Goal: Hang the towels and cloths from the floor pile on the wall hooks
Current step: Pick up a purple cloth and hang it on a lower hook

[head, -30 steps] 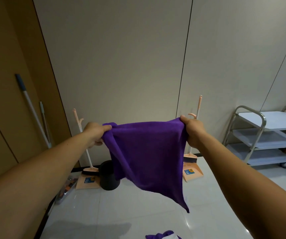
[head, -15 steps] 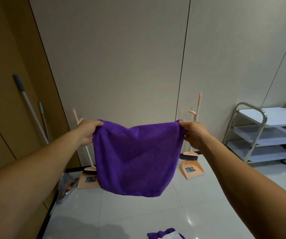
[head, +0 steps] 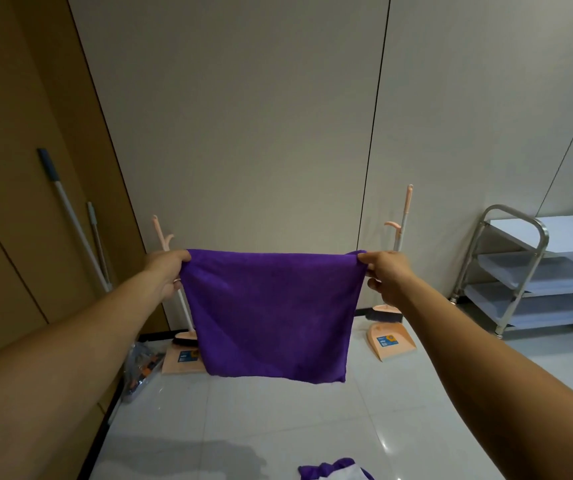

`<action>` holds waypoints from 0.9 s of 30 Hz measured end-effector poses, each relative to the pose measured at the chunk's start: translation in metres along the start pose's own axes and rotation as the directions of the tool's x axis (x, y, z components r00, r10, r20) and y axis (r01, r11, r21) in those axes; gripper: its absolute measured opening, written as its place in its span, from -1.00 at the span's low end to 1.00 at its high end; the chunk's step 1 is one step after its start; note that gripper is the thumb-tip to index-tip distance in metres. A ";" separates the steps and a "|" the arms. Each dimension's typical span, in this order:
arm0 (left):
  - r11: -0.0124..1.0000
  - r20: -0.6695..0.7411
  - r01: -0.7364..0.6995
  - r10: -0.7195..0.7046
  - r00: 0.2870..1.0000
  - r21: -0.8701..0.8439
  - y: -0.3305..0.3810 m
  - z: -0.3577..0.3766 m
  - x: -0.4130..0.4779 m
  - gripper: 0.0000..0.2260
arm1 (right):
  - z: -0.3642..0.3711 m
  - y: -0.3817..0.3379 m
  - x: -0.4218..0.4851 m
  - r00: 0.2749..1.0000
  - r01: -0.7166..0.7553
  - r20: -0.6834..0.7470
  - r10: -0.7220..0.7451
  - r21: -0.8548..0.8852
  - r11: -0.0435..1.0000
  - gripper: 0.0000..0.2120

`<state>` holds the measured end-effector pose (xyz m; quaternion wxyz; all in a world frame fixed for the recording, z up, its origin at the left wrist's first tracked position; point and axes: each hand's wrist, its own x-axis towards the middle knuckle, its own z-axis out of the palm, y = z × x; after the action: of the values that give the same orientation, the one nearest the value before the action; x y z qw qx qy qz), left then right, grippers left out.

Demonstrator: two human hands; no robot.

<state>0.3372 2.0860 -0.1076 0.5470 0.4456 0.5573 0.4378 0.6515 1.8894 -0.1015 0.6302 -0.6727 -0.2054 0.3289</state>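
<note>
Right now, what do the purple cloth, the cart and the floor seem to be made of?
The cloth is probably microfibre or a similar soft fabric: matte, fuzzy surface, hanging limp. The cart has a frame that looks like polished steel, with shiny grey tubes; its shelves are a paler, duller sheet, material unclear. The floor looks like glossy tiles, likely ceramic: reflections and thin joint lines show.

The floor pile (head: pixel 330 470) is cut off at the bottom edge; the purple cloth (head: pixel 271 313) hides part of a dustpan (head: pixel 180 359).
</note>
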 end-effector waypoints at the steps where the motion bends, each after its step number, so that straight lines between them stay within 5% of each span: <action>1: 1.000 -0.010 0.000 0.000 1.000 -0.012 -0.001 -0.001 -0.001 -0.68 | 0.001 0.000 0.001 1.000 0.000 0.005 0.000 -0.008 1.000 -0.97; 6: 0.999 -0.042 -0.027 0.025 0.999 -0.046 -0.001 -0.006 -0.004 -0.72 | 0.007 0.001 0.004 0.998 0.061 -0.002 -0.061 -0.061 0.996 -0.97; 9: 0.998 -0.031 -0.030 0.029 0.999 -0.051 -0.002 -0.009 -0.007 -0.75 | 0.009 0.002 0.005 0.990 0.142 -0.008 -0.143 -0.055 0.988 -0.78; 16: 0.991 -0.084 -0.133 0.132 0.988 -0.002 -0.001 -0.019 -0.018 -0.83 | 0.025 -0.009 0.012 0.969 0.202 0.162 -0.187 -0.082 0.976 -0.88; 21: 0.907 -0.174 -0.247 0.319 0.931 0.342 -0.001 -0.032 -0.029 -0.72 | 0.043 -0.013 0.014 0.911 0.306 0.362 -0.199 -0.268 0.913 -0.67; 27: 0.755 -0.287 -0.199 0.460 0.840 0.625 -0.004 -0.069 -0.048 -0.84 | 0.076 -0.014 0.024 0.889 0.436 0.329 -0.319 -0.394 0.809 -0.94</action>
<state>0.2685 2.0384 -0.0995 0.1646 0.5759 0.6772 0.4273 0.6169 1.9615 -0.0913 0.4761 -0.7006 -0.4841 0.2193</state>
